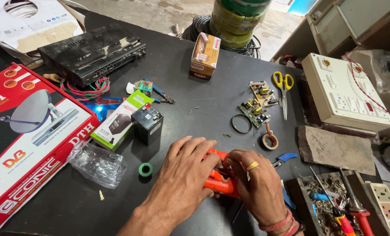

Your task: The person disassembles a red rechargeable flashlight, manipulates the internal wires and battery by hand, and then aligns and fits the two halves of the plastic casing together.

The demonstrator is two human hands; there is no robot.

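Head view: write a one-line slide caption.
Both hands, left hand and right hand, grip an orange device on a cluttered black workbench.

A dark, matte worktable (195, 94) fills most of the view, its surface lit evenly by soft daylight that leaves only faint shadows. Beyond its far edge lies a pale, stained concrete floor (168, 11), where coils of green and yellow cable (238, 19) stand stacked on a black coil. At the right stands a beige cabinet (356, 19) with an open shelf, just beside the table's edge, its lower part hidden by clutter.
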